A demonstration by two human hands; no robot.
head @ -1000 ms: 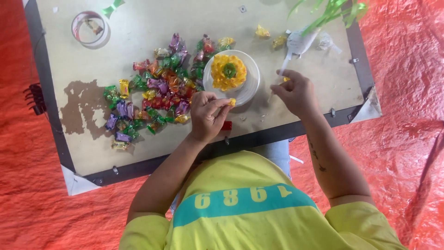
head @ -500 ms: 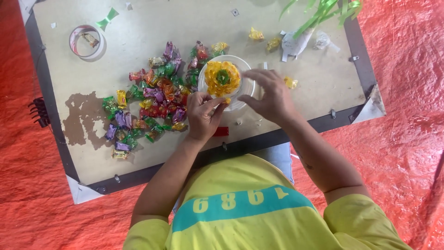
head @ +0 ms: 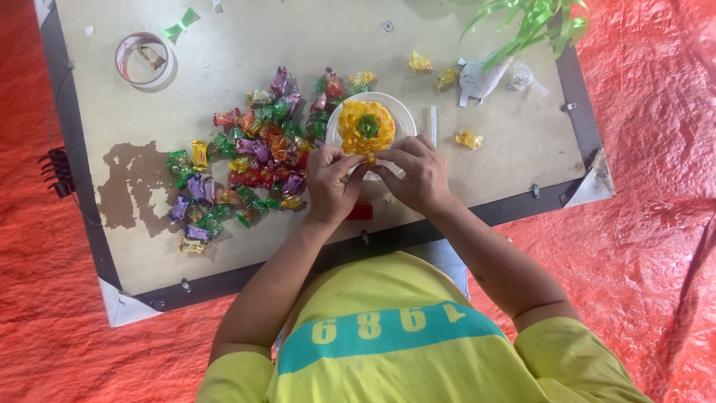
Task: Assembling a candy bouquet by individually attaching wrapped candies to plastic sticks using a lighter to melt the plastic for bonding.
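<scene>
Yellow candy rosette (head: pixel 366 127) sits on the white plate (head: pixel 403 112) on the counter (head: pixel 298 45); both hands, left (head: pixel 332 183) and right (head: pixel 418 173), have now met at its near edge, fingers pinched together on a wrapper.

Yellow candy rosette (head: pixel 365 127) on white plate (head: pixel 403 112)

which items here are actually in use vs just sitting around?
In use: left hand and right hand at the yellow candy flower on the white plate; wrapped candy pile.

Lying about: tape roll, green ribbon bunch, black clip.
</scene>
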